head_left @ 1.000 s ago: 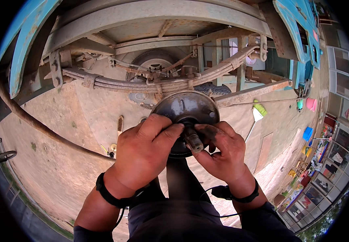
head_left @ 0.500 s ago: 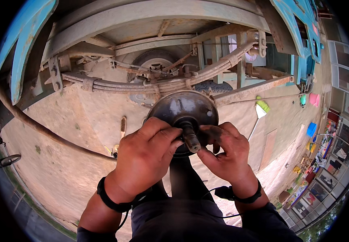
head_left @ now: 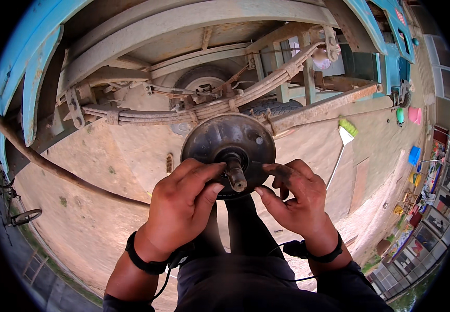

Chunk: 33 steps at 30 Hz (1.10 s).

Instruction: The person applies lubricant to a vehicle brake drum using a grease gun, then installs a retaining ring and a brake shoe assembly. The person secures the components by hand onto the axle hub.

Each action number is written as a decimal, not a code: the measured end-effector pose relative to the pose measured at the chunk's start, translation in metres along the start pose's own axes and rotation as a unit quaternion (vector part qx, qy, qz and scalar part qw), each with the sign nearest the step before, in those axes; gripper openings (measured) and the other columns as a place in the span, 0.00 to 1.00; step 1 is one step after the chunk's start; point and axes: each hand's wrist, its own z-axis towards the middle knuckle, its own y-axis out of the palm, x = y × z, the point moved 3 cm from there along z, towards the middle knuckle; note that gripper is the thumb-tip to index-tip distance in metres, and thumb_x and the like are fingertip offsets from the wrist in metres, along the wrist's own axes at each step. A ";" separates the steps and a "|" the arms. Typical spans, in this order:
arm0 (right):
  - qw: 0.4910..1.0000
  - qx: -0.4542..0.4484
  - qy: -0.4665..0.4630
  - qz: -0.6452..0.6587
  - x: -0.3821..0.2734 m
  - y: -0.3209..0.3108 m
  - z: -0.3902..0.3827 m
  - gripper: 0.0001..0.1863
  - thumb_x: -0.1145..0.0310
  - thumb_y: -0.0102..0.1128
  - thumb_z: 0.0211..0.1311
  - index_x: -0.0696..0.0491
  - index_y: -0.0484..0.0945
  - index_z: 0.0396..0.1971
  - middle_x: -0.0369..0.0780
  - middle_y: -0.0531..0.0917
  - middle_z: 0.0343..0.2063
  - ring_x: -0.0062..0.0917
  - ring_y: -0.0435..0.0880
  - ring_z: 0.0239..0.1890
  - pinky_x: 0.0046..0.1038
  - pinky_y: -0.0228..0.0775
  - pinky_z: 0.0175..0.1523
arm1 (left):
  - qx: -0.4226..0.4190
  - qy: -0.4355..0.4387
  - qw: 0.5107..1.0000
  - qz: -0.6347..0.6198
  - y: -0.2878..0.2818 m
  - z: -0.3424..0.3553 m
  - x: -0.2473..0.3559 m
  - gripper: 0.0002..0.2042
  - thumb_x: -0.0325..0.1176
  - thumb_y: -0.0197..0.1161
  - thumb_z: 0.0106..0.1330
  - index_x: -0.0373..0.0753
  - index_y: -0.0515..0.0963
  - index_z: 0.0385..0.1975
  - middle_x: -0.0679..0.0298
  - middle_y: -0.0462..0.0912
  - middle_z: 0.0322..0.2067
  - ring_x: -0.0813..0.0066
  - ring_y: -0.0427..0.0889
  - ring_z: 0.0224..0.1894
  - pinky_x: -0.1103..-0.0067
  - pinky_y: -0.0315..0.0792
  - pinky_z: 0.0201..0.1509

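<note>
A round dark metal brake plate (head_left: 199, 143) stands in front of me. From its middle a greasy axle stub (head_left: 236, 177) points toward me. My left hand (head_left: 180, 200) is at the stub's left side, thumb and forefinger apart; the forefinger tip reaches the stub's base, and I cannot tell whether it touches. To the right, my right hand (head_left: 302, 195) has its blackened fingers and thumb spread near the plate's lower right edge, clear of the stub. Nothing shows in either hand.
Behind the plate runs a rusty leaf spring (head_left: 178, 114) under a blue vehicle frame (head_left: 37, 88). A thick brown hose (head_left: 63, 171) curves at left. A brush (head_left: 169, 163) and a green broom (head_left: 346, 132) lie on the ground. A tyre (head_left: 271, 107) sits behind the spring.
Both hands have loosened from around the axle stub: the left thumb has dropped away from it, and the right fingers have moved off to the right. The view has shifted slightly.
</note>
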 end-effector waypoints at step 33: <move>0.999 -0.003 -0.043 -0.016 -0.019 0.025 0.021 0.21 0.75 0.82 0.49 0.53 0.76 0.38 0.45 0.90 0.46 0.27 0.84 0.30 0.26 0.73 0.26 | 0.146 -0.127 0.975 -0.109 -0.016 -0.067 -0.048 0.08 0.24 0.62 0.76 0.32 0.81 0.50 0.65 0.78 0.32 0.81 0.74 0.30 0.82 0.70 0.36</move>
